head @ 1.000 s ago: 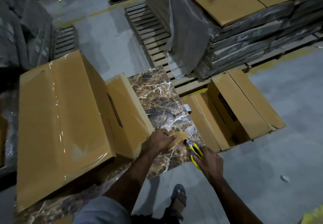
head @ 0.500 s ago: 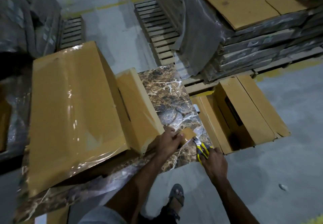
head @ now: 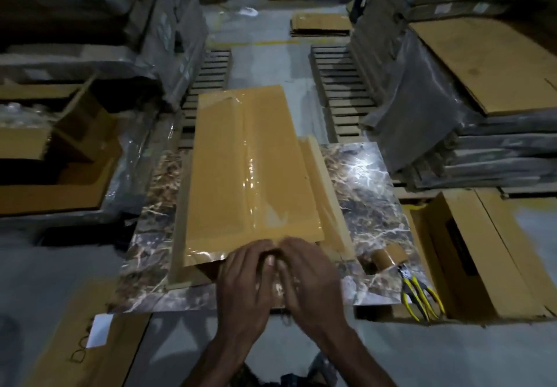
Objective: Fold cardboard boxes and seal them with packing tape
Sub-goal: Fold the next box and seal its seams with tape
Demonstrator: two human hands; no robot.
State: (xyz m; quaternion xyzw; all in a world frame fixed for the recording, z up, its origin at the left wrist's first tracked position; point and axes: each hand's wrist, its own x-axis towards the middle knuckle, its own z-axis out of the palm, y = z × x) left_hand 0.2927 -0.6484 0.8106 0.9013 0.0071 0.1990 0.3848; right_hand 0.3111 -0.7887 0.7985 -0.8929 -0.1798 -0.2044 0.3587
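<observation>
The left hand (head: 244, 278) and right hand (head: 307, 278) press straight-fingered on the glossy brown cardboard box (head: 250, 160); the yellow-handled cutters (head: 419, 296), now let go, lie at the near-right corner of the marbled tile (head: 370, 175).

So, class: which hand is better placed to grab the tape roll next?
Right hand: the tape roll lies on the slab to its right; the left hand would cross over.

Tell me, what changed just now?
The left hand put down the tape roll, the right hand the yellow-handled cutters; both lie at the right edge of the marble slab. Both hands now press the near end of the cardboard box. The box remains on the slab.
</observation>
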